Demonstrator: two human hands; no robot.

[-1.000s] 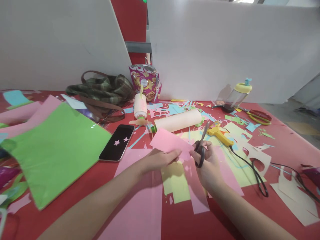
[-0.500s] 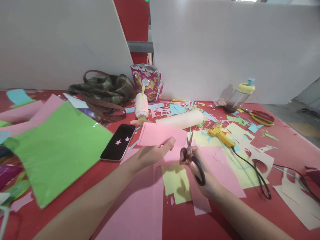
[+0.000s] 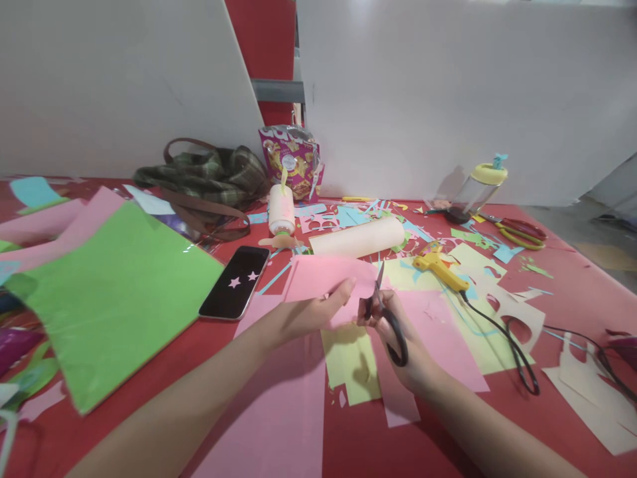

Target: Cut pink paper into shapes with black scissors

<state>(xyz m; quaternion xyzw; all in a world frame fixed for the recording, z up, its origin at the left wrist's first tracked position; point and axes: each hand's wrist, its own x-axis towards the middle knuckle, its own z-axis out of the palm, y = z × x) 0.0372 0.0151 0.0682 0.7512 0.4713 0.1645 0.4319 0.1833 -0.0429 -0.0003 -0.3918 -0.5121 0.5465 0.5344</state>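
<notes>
My left hand [image 3: 326, 309] grips a pink sheet of paper [image 3: 323, 275], the thumb lying on top of it. In my right hand [image 3: 393, 318] is a pair of scissors [image 3: 395, 338] with black handles. Their blades point up and away, right at the paper's right edge; whether they are cutting into it I cannot tell. Under the hands lie larger pink paper [image 3: 283, 398] and a piece of yellow paper [image 3: 355, 372]. Two small pink paper stars [image 3: 234, 283] rest on a phone [image 3: 233, 285] left of my left hand.
A yellow glue gun [image 3: 442, 271] with a black cord lies to the right. Behind the hands are a cream paper roll [image 3: 358, 238], a small wrapped bottle [image 3: 282, 211] and a snack bag [image 3: 293, 162]. A large green sheet [image 3: 124, 299] covers the left; a jar [image 3: 478, 189] stands back right.
My left hand has shifted slightly right and the pink paper has moved down and right towards the scissors. The right hand stays almost in place.
</notes>
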